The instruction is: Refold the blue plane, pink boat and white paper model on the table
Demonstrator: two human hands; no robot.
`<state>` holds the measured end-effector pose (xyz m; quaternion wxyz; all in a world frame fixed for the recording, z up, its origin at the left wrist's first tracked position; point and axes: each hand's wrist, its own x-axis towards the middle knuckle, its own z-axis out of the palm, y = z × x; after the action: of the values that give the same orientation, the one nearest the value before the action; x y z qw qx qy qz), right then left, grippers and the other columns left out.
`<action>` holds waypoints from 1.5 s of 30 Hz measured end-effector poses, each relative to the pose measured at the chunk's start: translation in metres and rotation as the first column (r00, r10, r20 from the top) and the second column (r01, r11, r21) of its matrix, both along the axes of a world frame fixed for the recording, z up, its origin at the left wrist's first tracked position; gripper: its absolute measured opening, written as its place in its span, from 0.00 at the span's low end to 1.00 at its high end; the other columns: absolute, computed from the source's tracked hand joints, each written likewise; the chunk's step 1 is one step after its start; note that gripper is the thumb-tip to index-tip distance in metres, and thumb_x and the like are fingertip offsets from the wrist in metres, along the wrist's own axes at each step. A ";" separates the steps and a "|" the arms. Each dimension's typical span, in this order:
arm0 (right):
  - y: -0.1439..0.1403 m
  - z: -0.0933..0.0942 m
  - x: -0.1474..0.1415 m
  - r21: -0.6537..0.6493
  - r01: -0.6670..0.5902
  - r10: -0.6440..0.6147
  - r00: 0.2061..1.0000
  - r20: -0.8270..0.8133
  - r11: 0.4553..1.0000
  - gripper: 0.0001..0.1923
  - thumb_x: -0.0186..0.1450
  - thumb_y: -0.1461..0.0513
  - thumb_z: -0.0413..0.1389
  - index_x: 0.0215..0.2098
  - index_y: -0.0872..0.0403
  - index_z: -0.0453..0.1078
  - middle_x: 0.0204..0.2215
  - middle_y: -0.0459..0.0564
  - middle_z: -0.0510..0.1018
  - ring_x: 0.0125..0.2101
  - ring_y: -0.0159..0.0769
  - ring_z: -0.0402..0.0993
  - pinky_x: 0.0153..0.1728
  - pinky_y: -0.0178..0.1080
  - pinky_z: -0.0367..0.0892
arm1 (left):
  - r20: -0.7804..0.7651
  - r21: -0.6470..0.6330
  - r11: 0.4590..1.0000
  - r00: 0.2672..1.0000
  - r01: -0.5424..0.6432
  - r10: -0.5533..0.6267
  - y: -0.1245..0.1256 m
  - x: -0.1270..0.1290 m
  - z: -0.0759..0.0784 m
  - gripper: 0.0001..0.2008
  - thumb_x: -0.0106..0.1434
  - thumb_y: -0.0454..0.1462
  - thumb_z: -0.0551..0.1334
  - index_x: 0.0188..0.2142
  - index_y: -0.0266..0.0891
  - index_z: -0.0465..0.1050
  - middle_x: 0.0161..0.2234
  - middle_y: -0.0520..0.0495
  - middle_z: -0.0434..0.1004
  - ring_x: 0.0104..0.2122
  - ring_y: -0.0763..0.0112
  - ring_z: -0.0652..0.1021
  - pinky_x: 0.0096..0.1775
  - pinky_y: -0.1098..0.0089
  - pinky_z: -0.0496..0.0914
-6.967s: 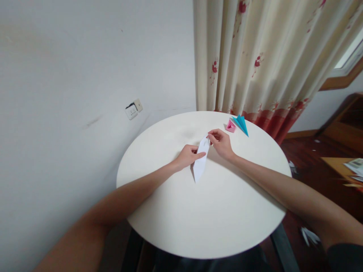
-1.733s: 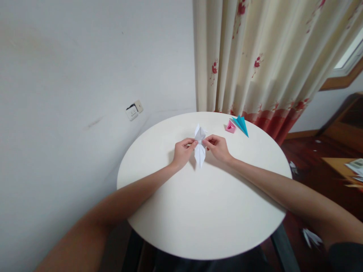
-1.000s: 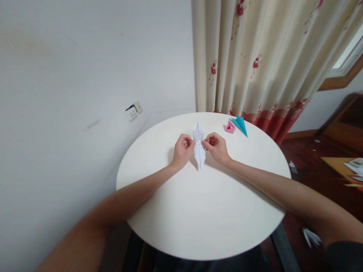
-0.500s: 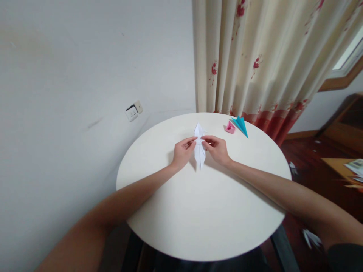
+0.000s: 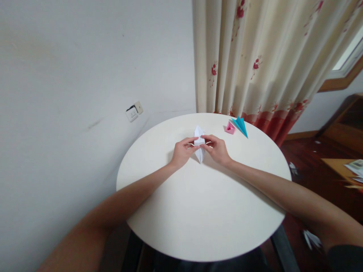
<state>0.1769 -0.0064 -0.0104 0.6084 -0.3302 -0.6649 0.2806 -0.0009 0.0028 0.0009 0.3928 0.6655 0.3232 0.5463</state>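
A long white folded paper (image 5: 200, 153), pointed at both ends, is held up over the table between my two hands. My left hand (image 5: 181, 152) pinches its left edge near the middle, thumb and fingers closed on it. From the other side my right hand (image 5: 217, 149) grips the right edge in the same way. A crease runs across the paper between the hands, and its near and far halves bend there. The fingertips hide parts of the middle.
The round white table (image 5: 204, 211) is under my forearms. Toward its back right lie a pink folded paper piece (image 5: 230, 128) and a blue paper plane (image 5: 241, 127). A curtain (image 5: 255, 68) hangs behind; a wall socket (image 5: 132, 113) is at the left. White papers (image 5: 312, 240) lie on the floor.
The white paper has bent at its middle crease and looks shorter, its near tip farther from me. My thumbs have moved inward along the crease.
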 end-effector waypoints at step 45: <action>0.006 -0.004 -0.004 -0.293 -0.034 0.030 0.999 -0.015 0.955 0.15 0.53 0.52 0.62 0.23 0.55 0.69 0.19 0.44 0.70 0.21 0.30 0.63 0.24 0.35 0.58 | 0.000 -0.300 0.952 0.998 0.056 -0.058 -0.003 0.001 -0.001 0.26 0.47 0.51 0.75 0.39 0.33 0.79 0.31 0.42 0.83 0.31 0.61 0.81 0.35 0.64 0.73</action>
<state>0.1729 -0.0001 -0.0148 0.5515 -0.4045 -0.6180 0.3877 0.0005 0.0000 0.0002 0.5033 0.6096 0.3846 0.4766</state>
